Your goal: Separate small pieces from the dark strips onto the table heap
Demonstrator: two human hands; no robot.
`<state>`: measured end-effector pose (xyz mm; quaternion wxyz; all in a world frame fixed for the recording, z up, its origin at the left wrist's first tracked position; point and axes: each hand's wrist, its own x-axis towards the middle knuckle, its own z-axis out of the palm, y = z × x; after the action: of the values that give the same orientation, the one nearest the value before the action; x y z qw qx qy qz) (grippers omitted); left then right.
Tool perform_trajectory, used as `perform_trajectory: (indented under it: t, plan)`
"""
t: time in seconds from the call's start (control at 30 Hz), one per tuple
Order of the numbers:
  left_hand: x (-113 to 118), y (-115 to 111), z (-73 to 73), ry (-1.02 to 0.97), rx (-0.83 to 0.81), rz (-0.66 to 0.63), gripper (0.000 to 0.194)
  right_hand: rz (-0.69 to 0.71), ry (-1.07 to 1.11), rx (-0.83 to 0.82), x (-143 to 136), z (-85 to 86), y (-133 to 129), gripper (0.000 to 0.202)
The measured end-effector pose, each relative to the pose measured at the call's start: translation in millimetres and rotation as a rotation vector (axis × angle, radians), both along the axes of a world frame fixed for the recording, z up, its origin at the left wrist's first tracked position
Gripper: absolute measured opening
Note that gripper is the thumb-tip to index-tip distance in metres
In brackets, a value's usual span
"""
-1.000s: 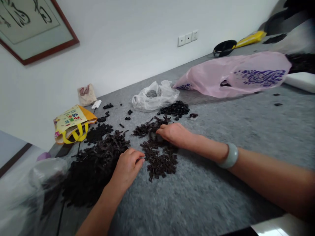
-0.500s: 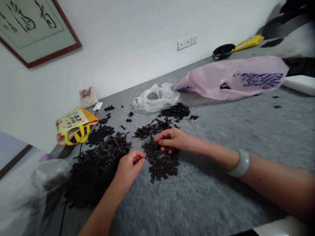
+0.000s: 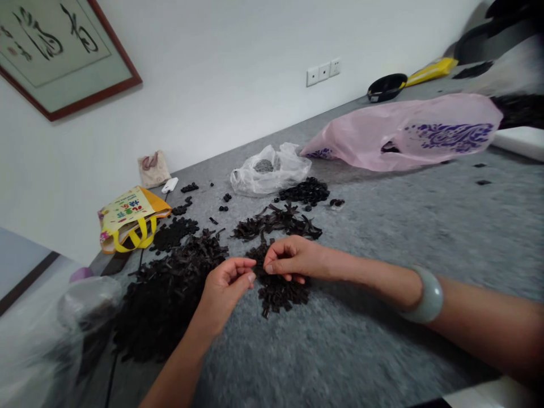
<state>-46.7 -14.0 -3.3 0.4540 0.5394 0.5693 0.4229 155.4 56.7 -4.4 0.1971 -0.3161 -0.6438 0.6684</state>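
My left hand (image 3: 225, 286) is over the grey tabletop beside a large heap of dark strips (image 3: 170, 294). Its thumb and forefinger are a little apart, and nothing shows between them. Close to its fingertips, my right hand (image 3: 293, 258) is closed in a pinch above a smaller pile of short dark pieces (image 3: 284, 294). Whatever those fingers hold is too small or hidden to make out. Just behind my right hand lies a loose row of longer dark strips (image 3: 255, 226). A pale green bangle (image 3: 429, 296) circles my right wrist.
Farther back are a crumpled clear plastic bag (image 3: 250, 175), a pile of small black round parts (image 3: 308, 191) and a pink plastic bag (image 3: 365, 141). On the left stand a yellow-handled bag (image 3: 127, 209) and a clear plastic bag (image 3: 89, 300). A black bowl (image 3: 386, 88) sits near the wall.
My right hand has come down and nearer to my left hand. The left thumb and forefinger, pinched together before, have parted.
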Motion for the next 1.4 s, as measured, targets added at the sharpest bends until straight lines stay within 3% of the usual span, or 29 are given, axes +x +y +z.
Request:
perform_trajectory:
  t: [0.23, 0.6, 0.93, 1.2, 1.4]
  plan:
    - [2.5, -0.7, 2.9, -0.043, -0.028, 0.008, 0.027, -0.063, -0.122, 0.078, -3.1, -3.9, -1.0, 0.01]
    - [2.3, -1.1, 2.1, -0.021, -0.039, -0.003, 0.027, -0.076, -0.079, 0.167, -3.9, -5.5, -2.1, 0.011]
    - [4.0, -2.6, -8.3, 0.216, 0.118, -0.033, 0.026, -0.071, -0.219, 0.442, -5.3, -4.3, -6.7, 0.011]
    - [5.5, -3.2, -5.0, 0.169, 0.084, -0.015, 0.024, -0.01, -0.13, 0.316, -4.5, -10.7, 1.1, 0.01]
    - [5.4, -1.3, -6.7, 0.087, -0.016, -0.045, 0.021, 0.018, -0.138, 0.36, -2.8, -5.8, -2.4, 0.009]
